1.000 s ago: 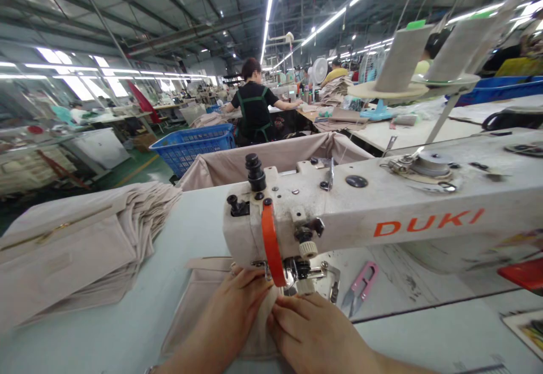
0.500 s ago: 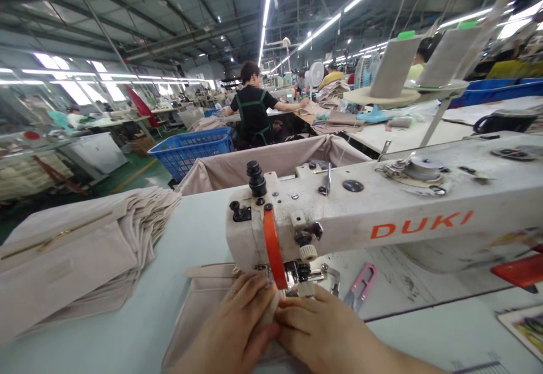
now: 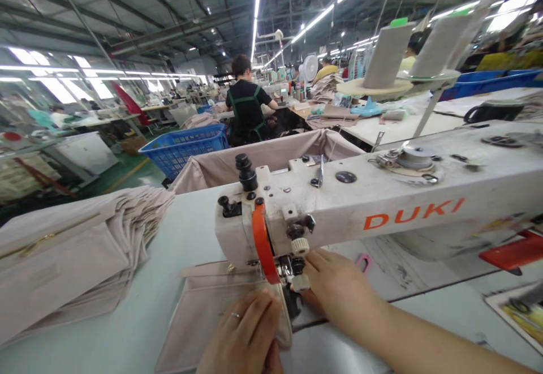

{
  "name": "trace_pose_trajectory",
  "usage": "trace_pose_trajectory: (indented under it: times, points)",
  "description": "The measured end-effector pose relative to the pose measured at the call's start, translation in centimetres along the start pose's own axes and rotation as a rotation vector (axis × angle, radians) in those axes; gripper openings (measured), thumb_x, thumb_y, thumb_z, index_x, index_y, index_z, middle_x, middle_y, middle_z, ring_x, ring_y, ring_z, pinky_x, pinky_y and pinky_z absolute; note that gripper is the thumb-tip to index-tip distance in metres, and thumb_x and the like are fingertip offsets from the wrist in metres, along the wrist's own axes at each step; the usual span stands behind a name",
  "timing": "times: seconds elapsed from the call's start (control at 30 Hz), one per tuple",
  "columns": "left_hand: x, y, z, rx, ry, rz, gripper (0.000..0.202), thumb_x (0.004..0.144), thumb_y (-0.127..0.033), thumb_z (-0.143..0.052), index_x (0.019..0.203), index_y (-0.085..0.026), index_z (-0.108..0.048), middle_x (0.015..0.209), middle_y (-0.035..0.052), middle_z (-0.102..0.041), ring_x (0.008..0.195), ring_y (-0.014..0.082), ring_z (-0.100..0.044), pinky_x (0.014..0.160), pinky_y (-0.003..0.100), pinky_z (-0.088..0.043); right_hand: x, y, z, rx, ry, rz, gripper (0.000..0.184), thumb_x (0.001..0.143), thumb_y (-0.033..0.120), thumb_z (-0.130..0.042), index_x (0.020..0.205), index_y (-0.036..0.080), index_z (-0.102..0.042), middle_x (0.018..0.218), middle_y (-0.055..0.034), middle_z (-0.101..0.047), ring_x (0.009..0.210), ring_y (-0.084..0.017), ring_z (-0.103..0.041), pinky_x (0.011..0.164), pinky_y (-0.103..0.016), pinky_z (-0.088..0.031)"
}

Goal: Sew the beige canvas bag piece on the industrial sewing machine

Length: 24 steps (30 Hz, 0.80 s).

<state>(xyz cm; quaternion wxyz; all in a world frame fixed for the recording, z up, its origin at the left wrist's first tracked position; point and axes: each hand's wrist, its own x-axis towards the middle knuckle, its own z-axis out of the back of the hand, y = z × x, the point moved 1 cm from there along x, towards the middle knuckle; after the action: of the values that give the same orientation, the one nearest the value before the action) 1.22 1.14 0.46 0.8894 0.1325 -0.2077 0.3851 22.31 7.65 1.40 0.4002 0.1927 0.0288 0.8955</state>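
Note:
A white sewing machine (image 3: 382, 204) marked DUKI, with an orange guard, stands across the table. Under its needle lies a beige fabric piece (image 3: 199, 317). My left hand (image 3: 246, 334), with a ring on one finger, rests flat on the fabric just in front of the presser foot. My right hand (image 3: 335, 289) reaches in behind the needle area on the right of the foot, its fingertips hidden by the machine head. Whether it grips anything cannot be seen. Pink thread snips (image 3: 362, 261) lie partly hidden behind my right hand.
A stack of beige fabric pieces (image 3: 72, 255) sits at the left. A fabric-lined bin (image 3: 263, 156) and a blue basket (image 3: 186, 145) stand beyond the table. Two thread cones (image 3: 386, 57) rise at the back right. A person in black works farther off.
My right hand has left the fabric in front of the foot and moved up and right, behind the needle area. My left hand slid back toward me. The view shifted slightly.

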Motion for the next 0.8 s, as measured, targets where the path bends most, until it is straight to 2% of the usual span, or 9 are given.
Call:
trace_pose_trajectory:
  times: [0.07,0.13,0.23,0.3,0.33,0.43,0.53,0.67,0.8]
  points:
    - [0.3,0.1,0.4,-0.009,-0.035,0.012,0.047,0.074,-0.011,-0.049,0.12,-0.016,-0.06,0.104,0.0095,-0.076,0.091,0.0245,-0.074,0.082,0.033,-0.064,-0.6,0.7,0.7,0.066,-0.003,0.149,0.008,0.09,0.018,-0.066,0.087,0.02,-0.059,0.091,-0.002,-0.064,0.085,-0.021,-0.057,0.073,-0.033,-0.045]
    - [0.3,0.5,1.1,-0.081,-0.039,0.062,0.039,0.081,-0.009,-0.048,0.117,-0.019,-0.059,0.101,0.0065,-0.076,0.09,0.0198,-0.074,0.083,0.026,-0.062,-1.2,1.5,1.5,0.119,0.005,0.309,0.008,0.091,0.021,-0.065,0.086,0.021,-0.058,0.091,-0.0007,-0.064,0.081,-0.019,-0.055,0.072,-0.033,-0.044]
    - [-0.1,1.2,1.9,-0.189,0.02,0.206,0.035,0.089,-0.007,-0.046,0.12,-0.02,-0.056,0.111,0.0066,-0.073,0.101,0.0149,-0.071,0.091,0.019,-0.057,-1.6,2.6,1.6,0.09,-0.047,0.447,0.01,0.095,0.021,-0.061,0.086,0.02,-0.06,0.088,-0.0004,-0.065,0.078,-0.017,-0.055,0.068,-0.032,-0.043]
    - [-0.4,1.4,1.8,-0.173,0.022,0.223,0.037,0.087,-0.006,-0.046,0.121,-0.019,-0.055,0.119,0.0086,-0.071,0.11,0.0164,-0.069,0.096,0.022,-0.055,-1.7,3.1,0.6,0.06,-0.083,0.501,0.01,0.095,0.019,-0.062,0.085,0.019,-0.061,0.086,-0.0002,-0.065,0.078,-0.018,-0.056,0.066,-0.032,-0.043]
    - [-0.5,1.4,1.5,-0.152,0.023,0.183,0.04,0.085,-0.006,-0.046,0.122,-0.018,-0.055,0.123,0.0097,-0.07,0.114,0.0183,-0.067,0.1,0.026,-0.054,-1.8,3.3,0.0,0.052,-0.101,0.523,0.01,0.094,0.018,-0.063,0.084,0.018,-0.062,0.085,0.0,-0.065,0.078,-0.018,-0.057,0.065,-0.032,-0.043]
    - [-0.6,1.2,0.3,-0.085,0.079,0.014,0.055,0.08,-0.002,-0.045,0.133,-0.014,-0.052,0.134,0.0104,-0.065,0.126,0.022,-0.06,0.107,0.032,-0.05,-2.0,3.5,-1.5,0.041,-0.16,0.548,0.015,0.093,0.014,-0.062,0.078,0.017,-0.062,0.078,0.0002,-0.064,0.072,-0.017,-0.056,0.062,-0.031,-0.044]
    - [-0.5,1.2,-0.5,-0.041,0.128,-0.104,0.06,0.081,0.004,-0.041,0.138,-0.013,-0.049,0.136,0.0083,-0.064,0.129,0.0202,-0.058,0.109,0.03,-0.048,-2.2,3.5,-1.8,0.043,-0.201,0.547,0.021,0.093,0.011,-0.059,0.074,0.017,-0.062,0.073,0.0006,-0.061,0.068,-0.016,-0.055,0.058,-0.03,-0.045]
    - [0.0,1.3,-0.1,-0.001,0.151,-0.16,0.05,0.088,0.002,-0.038,0.131,-0.013,-0.056,0.13,0.0079,-0.067,0.125,0.0202,-0.059,0.108,0.032,-0.049,-2.4,3.4,-1.5,0.042,-0.191,0.534,0.023,0.094,0.01,-0.058,0.073,0.018,-0.062,0.072,0.0019,-0.062,0.066,-0.015,-0.057,0.058,-0.029,-0.047]
    - [0.4,1.3,0.0,-0.012,0.174,-0.129,0.04,0.093,-0.003,-0.042,0.128,-0.014,-0.058,0.124,0.0065,-0.07,0.121,0.0202,-0.061,0.105,0.031,-0.052,-2.5,3.3,-1.9,0.056,-0.177,0.509,0.02,0.093,0.009,-0.059,0.075,0.018,-0.064,0.074,0.0021,-0.064,0.069,-0.015,-0.06,0.061,-0.028,-0.051]
